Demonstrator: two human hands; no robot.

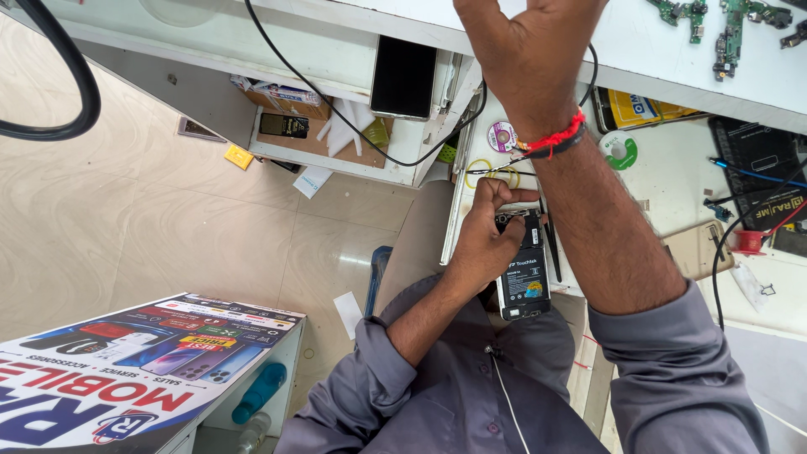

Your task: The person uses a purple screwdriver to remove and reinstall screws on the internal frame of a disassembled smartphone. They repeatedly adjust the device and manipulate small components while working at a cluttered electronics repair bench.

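Note:
My left hand (pixel 486 240) grips the top end of an opened mobile phone (pixel 524 282), which lies with its back cover off and its black battery showing, on the white bench edge (pixel 461 193). My right hand (pixel 530 59) is raised toward the upper white shelf (pixel 647 50). Its fingers run off the top of the frame, so what they touch is hidden. A red thread band sits on that wrist. Grey shirt sleeves cover both my upper arms.
A dark phone (pixel 403 77) leans on a low shelf with a black cable (pixel 336 109) across it. Green circuit boards (pixel 685 13) lie on the upper shelf. A solder spool (pixel 619 150), black mat (pixel 756 168) and red-tipped wires sit right. A printed sign (pixel 126 370) and blue bottle (pixel 261 391) stand lower left.

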